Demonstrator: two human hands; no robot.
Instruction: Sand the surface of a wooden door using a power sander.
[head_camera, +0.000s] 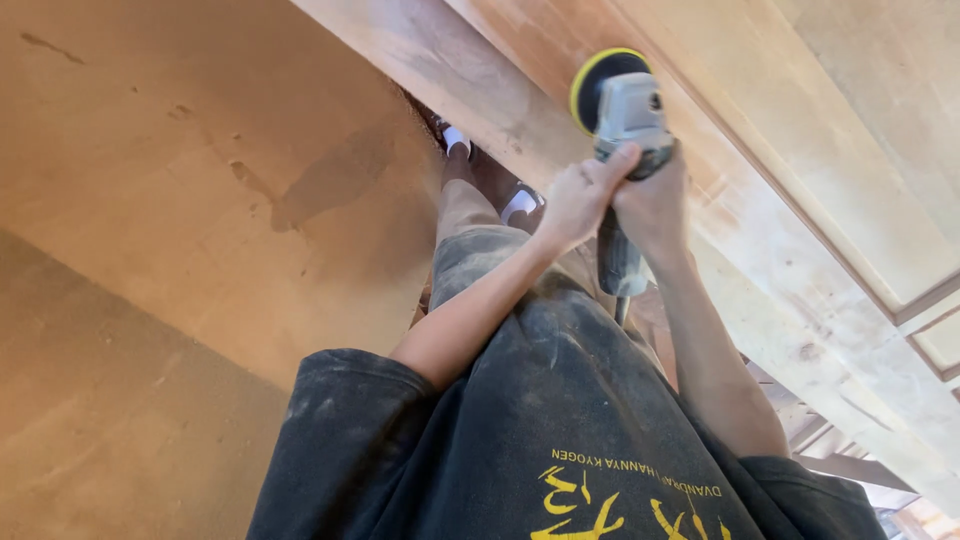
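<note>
Against the long wooden door panel (800, 230), mostly pale and dusty though darker near its far edge, rests the grey sander (622, 110); left hand (580, 200) and right hand (655, 200) close tightly around its body.

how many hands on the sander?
2. The left hand grips the grey sander from the left side of its body; the right hand wraps it from the right, just below the yellow-rimmed pad. Fingers on the far side are hidden.
</note>
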